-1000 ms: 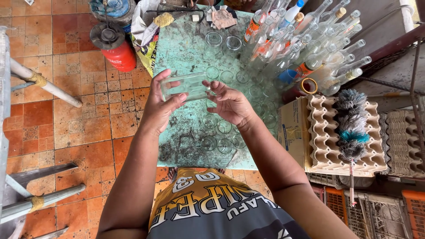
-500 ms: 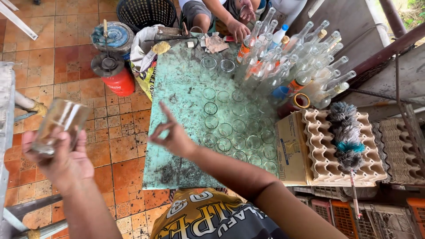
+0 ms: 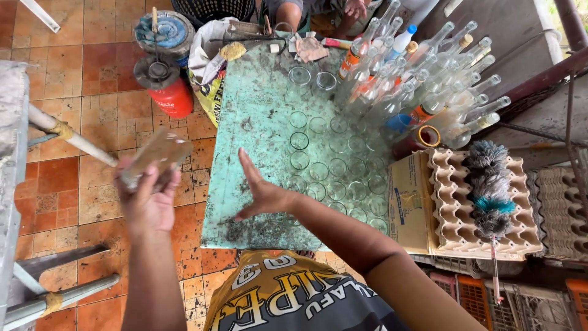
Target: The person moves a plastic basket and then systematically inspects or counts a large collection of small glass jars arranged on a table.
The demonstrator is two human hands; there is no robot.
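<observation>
My left hand [image 3: 147, 205] grips a clear drinking glass [image 3: 156, 158], held out over the tiled floor to the left of the table. My right hand [image 3: 260, 193] hovers flat and empty over the near left part of the worn green table [image 3: 245, 110], fingers spread. Several empty clear glasses [image 3: 327, 162] stand in rows on the table to the right of that hand. A cluster of clear glass bottles [image 3: 422, 79] leans at the table's far right.
A red gas cylinder [image 3: 166, 89] stands on the floor left of the table. Stacked egg trays [image 3: 456, 202] with a feather duster [image 3: 489, 190] lie on the right. Metal ladder rails [image 3: 43, 282] sit at the left. Another person sits beyond the table's far end.
My left hand with the glass has moved in toward the table's left side. My right hand has stayed over the table's near left part, its fingers now spread flat.
</observation>
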